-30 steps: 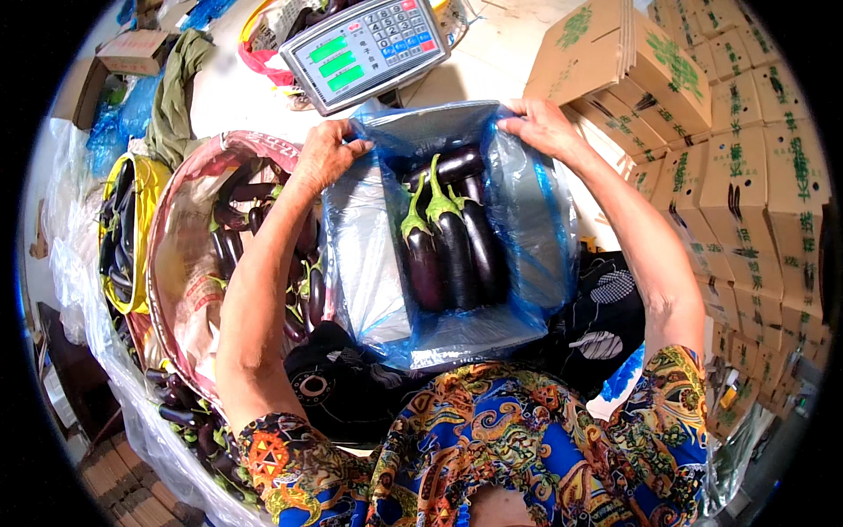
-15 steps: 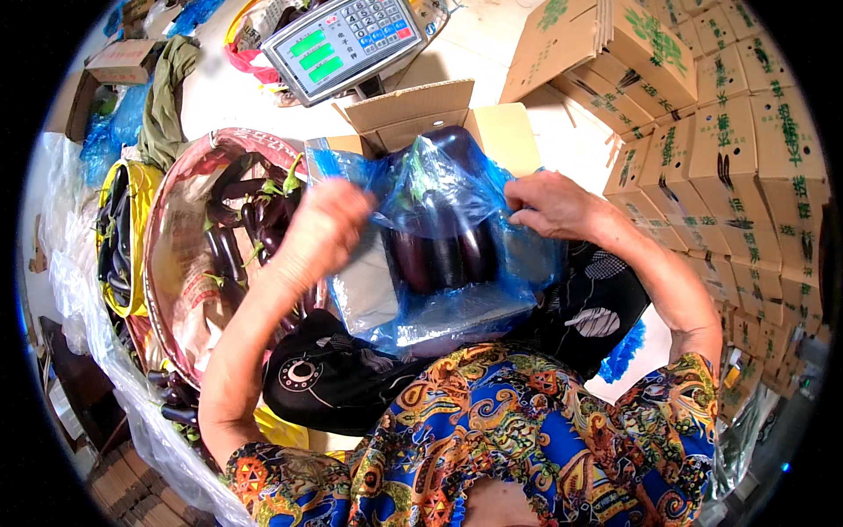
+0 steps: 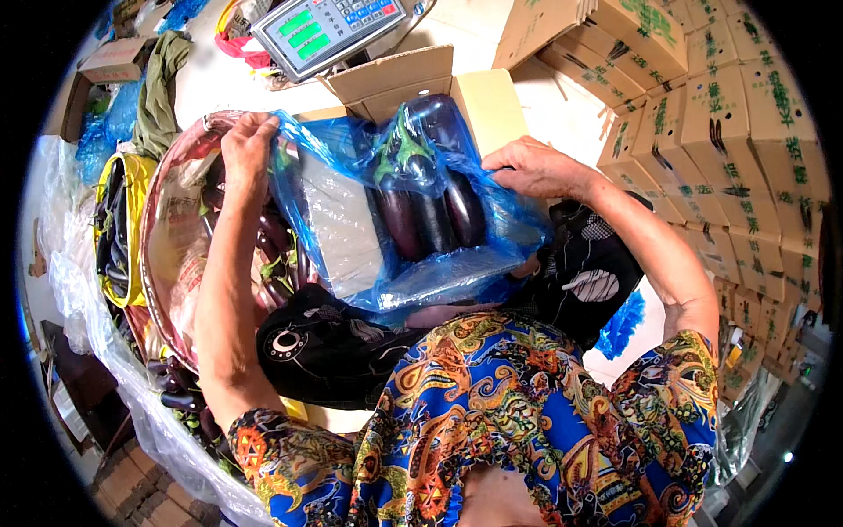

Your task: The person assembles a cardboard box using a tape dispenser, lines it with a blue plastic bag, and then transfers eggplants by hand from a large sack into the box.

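Observation:
Between my knees stands a cardboard box lined with a thin blue plastic bag. Several dark purple eggplants with green caps lie inside it, partly under the film. My left hand pinches the bag's edge and holds it stretched out to the left, over the rim of the round basket. On the other side, my right hand is closed on the bag's right edge beside the box flap. A box flap shows pale through the plastic on the left.
A round basket with more eggplants stands at my left, and a yellow bag of eggplants lies beyond it. Ahead is a scale with a lit display. Stacked cartons rise along the right.
My left hand has swung out left and away from me, drawing the bag's edge off the eggplants, which show more now. The right hand still grips its side.

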{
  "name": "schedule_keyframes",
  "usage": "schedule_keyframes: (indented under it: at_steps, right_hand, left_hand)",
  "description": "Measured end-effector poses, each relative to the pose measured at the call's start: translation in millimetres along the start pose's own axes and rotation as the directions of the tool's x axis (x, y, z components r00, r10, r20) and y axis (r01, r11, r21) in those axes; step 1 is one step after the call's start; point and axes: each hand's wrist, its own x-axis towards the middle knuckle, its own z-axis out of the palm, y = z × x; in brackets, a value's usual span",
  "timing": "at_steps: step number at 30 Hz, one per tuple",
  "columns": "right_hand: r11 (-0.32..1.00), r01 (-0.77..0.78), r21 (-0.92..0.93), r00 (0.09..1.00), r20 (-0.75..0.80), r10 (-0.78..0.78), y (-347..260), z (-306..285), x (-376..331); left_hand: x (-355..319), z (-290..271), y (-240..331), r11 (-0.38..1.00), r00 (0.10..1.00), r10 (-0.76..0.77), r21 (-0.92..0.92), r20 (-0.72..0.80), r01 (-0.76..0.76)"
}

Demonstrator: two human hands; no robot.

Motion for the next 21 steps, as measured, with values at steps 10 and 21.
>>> schedule_keyframes:
  at_steps: [10, 21]
  right_hand:
    - [0.987, 0.018, -0.161, 0.998, 0.057, -0.009, -24, 25, -67]
    - [0.895, -0.188, -0.405, 0.964, -0.248, 0.09, -10, 95, -76]
  left_hand:
    - [-187, 26, 21, 0.365, 0.538, -0.041, 0.513, 0.842, -0.777]
    - [-169, 27, -1, 0.633, 0.484, -0.054, 0.405, 0.874, -0.66]
